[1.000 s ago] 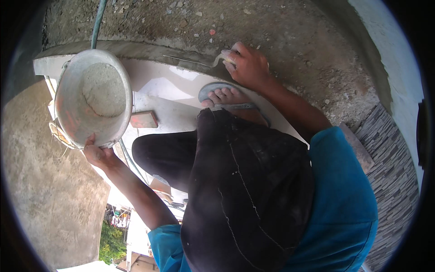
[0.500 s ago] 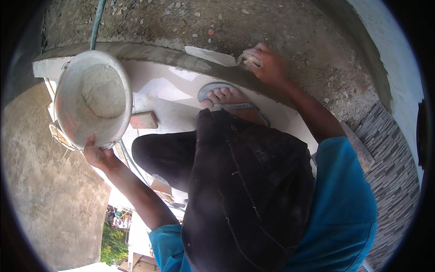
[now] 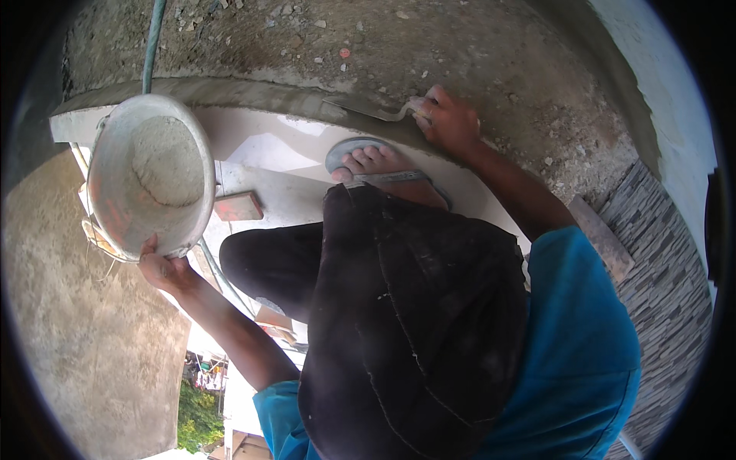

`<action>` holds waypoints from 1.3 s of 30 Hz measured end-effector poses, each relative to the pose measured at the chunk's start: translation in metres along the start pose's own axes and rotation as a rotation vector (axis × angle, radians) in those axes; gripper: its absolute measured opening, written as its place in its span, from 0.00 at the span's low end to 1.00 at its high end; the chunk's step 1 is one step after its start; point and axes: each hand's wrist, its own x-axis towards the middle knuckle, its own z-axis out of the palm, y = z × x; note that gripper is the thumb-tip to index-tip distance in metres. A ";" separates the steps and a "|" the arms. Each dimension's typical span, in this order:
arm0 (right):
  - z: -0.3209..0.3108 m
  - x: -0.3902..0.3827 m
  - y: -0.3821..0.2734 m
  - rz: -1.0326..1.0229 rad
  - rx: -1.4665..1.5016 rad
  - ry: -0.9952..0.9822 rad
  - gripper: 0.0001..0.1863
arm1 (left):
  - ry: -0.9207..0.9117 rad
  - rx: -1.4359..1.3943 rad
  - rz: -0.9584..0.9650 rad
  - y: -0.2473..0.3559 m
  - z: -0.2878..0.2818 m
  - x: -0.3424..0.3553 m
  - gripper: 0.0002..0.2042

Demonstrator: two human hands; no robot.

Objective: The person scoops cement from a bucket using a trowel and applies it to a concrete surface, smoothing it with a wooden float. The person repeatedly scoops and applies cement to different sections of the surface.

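Observation:
My left hand is closed on the near rim of a grey-white bucket, thumb inside and fingers beneath. Grey mortar mix lies in the bucket, which is tipped so that its mouth faces me. At the far side, my right hand is wrapped round the handle of a trowel. Its thin blade points left and lies along the grey mortared top of a low ledge, seen nearly edge-on. Whether the whole blade touches the surface is hard to see.
My sandalled foot stands on the pale surface below the ledge. A reddish block lies right of the bucket. A green hose runs beyond it. Rubble-strewn ground spreads past the ledge; a stone slab lies by the striped tiles.
The trowel blade has turned from showing its flat face to nearly edge-on and come down against the ledge. The right hand has rotated with it. My left hand still grips the bucket.

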 end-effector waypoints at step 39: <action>0.001 0.100 -0.068 0.085 0.210 -0.082 0.20 | -0.043 0.009 0.070 0.012 -0.001 0.011 0.31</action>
